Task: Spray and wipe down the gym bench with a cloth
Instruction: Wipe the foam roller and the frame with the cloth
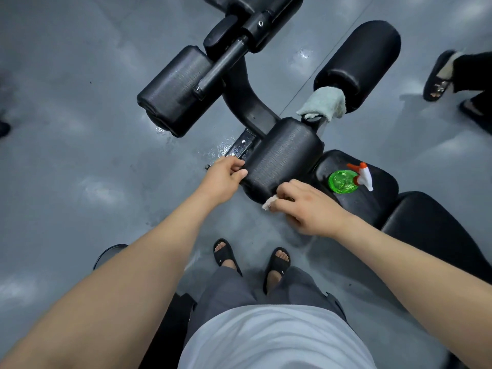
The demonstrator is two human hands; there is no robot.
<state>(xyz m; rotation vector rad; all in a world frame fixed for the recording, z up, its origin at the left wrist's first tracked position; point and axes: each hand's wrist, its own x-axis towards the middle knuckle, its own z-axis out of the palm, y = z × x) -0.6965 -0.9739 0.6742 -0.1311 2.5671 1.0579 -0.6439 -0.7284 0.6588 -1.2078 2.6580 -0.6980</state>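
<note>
Gripping the left edge of the black textured foam roller pad of the black padded gym bench with the left hand, fingers curled over the rim. Pinching a small pale crumpled cloth in the right hand, fingers bent round it, pressed to the roller's near end. Just right of that roller, on the bench seat, a translucent green spray bottle with a white-and-orange trigger head. Farther off, draped over the bar beside another black cylindrical roller, a pale green folded towel. Nearest, black slide sandals on the glossy grey floor. At far right, another person's dark slipper.
</note>
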